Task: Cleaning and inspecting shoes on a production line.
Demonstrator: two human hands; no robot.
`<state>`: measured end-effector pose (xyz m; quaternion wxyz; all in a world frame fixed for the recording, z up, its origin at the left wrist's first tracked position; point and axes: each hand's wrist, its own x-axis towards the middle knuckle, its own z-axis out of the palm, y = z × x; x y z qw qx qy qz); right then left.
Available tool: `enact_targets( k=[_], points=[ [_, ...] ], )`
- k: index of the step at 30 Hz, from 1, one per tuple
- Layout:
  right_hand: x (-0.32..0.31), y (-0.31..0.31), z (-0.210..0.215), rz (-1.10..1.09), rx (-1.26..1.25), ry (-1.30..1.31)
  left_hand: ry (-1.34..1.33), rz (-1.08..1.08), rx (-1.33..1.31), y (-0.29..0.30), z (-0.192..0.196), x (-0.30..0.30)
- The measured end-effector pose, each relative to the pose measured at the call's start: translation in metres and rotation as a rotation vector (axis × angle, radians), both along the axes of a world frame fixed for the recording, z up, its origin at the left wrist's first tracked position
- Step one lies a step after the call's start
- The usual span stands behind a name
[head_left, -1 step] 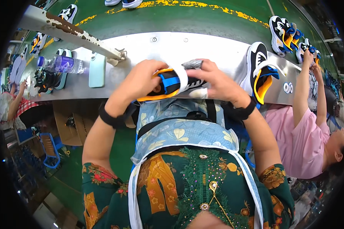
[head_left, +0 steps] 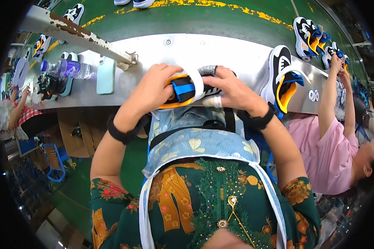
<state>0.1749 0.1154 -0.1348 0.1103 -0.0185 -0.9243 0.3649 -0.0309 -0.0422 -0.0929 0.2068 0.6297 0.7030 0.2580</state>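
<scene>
Both my hands hold one sneaker [head_left: 186, 89] at the near edge of a metal workbench [head_left: 203, 50]. The sneaker is black and orange with a blue tab and a white strap. My left hand [head_left: 151, 89] wraps over its left end. My right hand [head_left: 232, 92] grips its right end, with taped fingertips pressed on the upper. Each wrist carries a black band. A second sneaker of the same colours [head_left: 282, 76] lies on the bench just right of my right hand.
A plastic bottle [head_left: 66, 68] and a pale teal phone [head_left: 106, 74] lie on the bench at the left, under a rusty white bar [head_left: 79, 33]. Beyond the bench, a green belt [head_left: 220, 20] carries more sneakers [head_left: 307, 31]. A person in pink [head_left: 332, 145] works at the right, another person [head_left: 16, 112] at the far left.
</scene>
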Motion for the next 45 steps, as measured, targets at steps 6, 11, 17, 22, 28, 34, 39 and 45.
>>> enact_targets(
  k=[6,11,17,22,28,34,39,45],
  points=[
    [0.005,0.009,0.009,-0.164,0.087,-0.109,-0.375,0.366,0.071,-0.012,0.011,0.046],
    [-0.013,0.002,-0.005,-0.072,0.215,-0.012,-0.795,0.593,-0.085,-0.022,0.016,0.060],
    [0.002,0.001,0.021,-0.109,0.048,-0.148,-0.789,0.706,0.042,-0.006,-0.010,0.072],
    [-0.028,0.007,-0.019,0.013,0.146,-0.151,-0.297,0.702,0.109,0.008,-0.022,0.063],
    [-0.030,-0.020,-0.001,-0.556,0.508,0.212,-0.442,0.612,0.382,0.034,0.000,0.053],
    [-0.019,-0.057,-0.017,-0.494,0.511,0.105,-0.628,0.763,0.136,0.015,-0.042,0.050],
    [-0.002,-0.061,-0.007,-0.344,0.461,0.062,-0.864,0.800,0.162,0.002,-0.044,0.057],
    [-0.002,-0.043,0.023,-0.225,0.136,0.104,-1.243,0.605,0.134,-0.008,-0.028,0.045]
  ],
)
